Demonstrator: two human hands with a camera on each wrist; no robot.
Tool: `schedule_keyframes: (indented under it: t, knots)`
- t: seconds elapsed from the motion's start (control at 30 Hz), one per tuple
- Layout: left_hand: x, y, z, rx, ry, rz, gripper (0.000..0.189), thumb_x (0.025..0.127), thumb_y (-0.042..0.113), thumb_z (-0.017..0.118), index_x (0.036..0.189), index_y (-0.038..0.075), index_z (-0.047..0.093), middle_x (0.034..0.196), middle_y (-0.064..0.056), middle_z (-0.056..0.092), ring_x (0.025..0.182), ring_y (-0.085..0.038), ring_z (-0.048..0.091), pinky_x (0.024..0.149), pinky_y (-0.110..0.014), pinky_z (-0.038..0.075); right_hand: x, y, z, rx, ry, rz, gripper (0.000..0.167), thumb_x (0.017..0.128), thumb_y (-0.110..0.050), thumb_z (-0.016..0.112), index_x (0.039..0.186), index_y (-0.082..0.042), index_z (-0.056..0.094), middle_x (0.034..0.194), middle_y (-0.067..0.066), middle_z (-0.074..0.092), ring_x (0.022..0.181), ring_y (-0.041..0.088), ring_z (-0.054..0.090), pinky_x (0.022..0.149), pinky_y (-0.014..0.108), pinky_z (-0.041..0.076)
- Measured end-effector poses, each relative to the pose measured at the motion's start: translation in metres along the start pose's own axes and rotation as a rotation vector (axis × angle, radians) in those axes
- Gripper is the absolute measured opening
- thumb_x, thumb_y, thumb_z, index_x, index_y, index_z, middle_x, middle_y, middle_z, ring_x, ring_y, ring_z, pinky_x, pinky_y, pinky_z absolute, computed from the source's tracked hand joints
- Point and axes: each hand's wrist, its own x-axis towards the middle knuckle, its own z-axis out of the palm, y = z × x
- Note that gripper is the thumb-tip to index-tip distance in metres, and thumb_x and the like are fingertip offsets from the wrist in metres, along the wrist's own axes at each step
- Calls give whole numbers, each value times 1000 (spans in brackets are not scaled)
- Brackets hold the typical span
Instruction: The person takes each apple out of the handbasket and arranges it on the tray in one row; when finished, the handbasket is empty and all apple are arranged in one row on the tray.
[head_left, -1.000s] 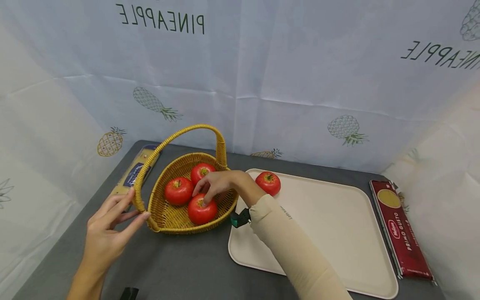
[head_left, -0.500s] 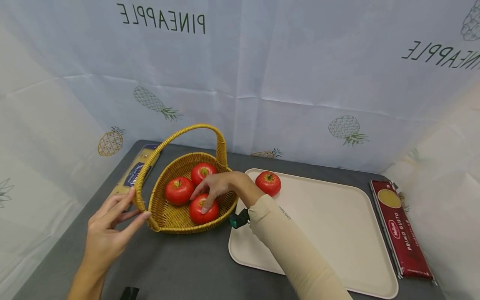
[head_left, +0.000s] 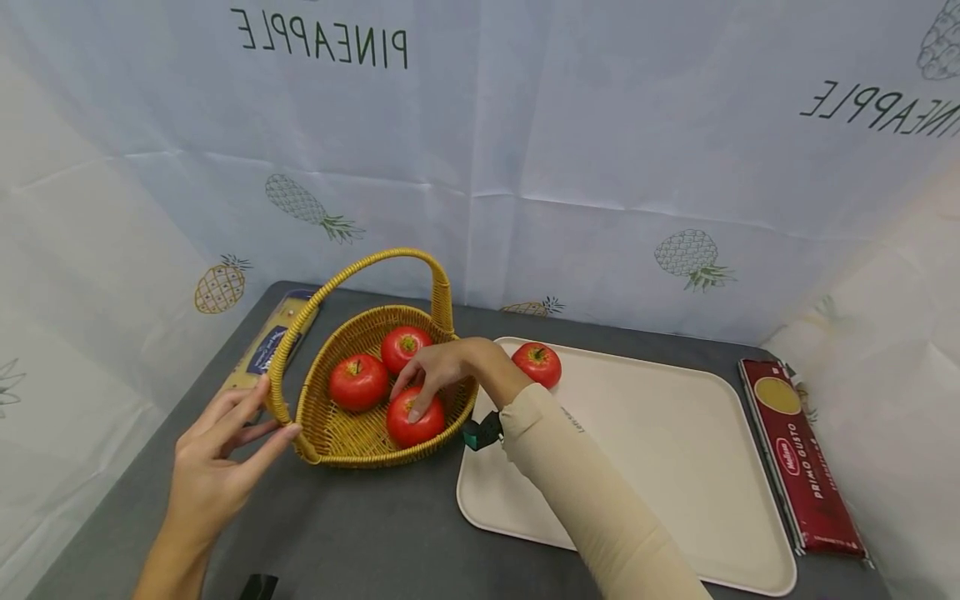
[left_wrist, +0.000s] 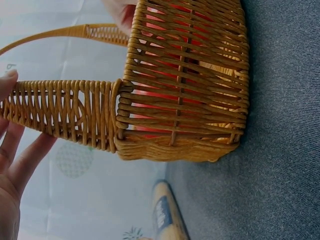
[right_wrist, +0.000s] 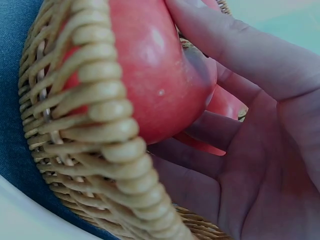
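Note:
A yellow wicker basket [head_left: 347,459] with a tall arched handle stands left of centre in the head view. My left hand [head_left: 212,467] pinches the near foot of that handle between thumb and fingers. Inside the basket, my right hand [head_left: 442,368] grips the front red apple [head_left: 408,431], thumb on top. The right wrist view shows the fingers curled round this apple [right_wrist: 150,75], close behind the woven rim. Two more red apples lie in the basket, one at the left [head_left: 357,383] and one at the back [head_left: 405,342].
A cream tray [head_left: 645,467] lies right of the basket, with a red apple [head_left: 537,365] in its far left corner. A dark red packet [head_left: 806,467] lies along the tray's right side. Behind the basket's left is a yellowish packet [head_left: 266,346]. A pineapple-print cloth [head_left: 570,167] hangs behind.
The gripped apple has shifted slightly to the right inside the basket, and my right thumb has moved with it. My left hand stays on the handle.

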Motion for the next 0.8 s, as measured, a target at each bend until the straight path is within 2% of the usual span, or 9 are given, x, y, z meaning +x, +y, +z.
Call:
schedule_keyframes:
  t: [0.33, 0.8]
  knots:
    - [0, 0, 0, -2, -1, 2, 58, 82, -2, 82, 130, -23, 56, 117, 3, 66, 107, -5, 65, 85, -11, 62, -3, -2, 0, 73, -5, -6, 50, 90, -27, 78, 139, -22, 65, 136, 0, 56, 126, 15, 48, 97, 25, 60]
    - [1, 3, -1, 24, -4, -20, 58, 79, -9, 82, 130, -21, 57, 117, 4, 66, 107, -4, 65, 85, -12, 63, -17, -4, -9, 177, 30, -13, 45, 93, -23, 75, 138, -21, 66, 137, 4, 60, 120, 16, 58, 92, 34, 67]
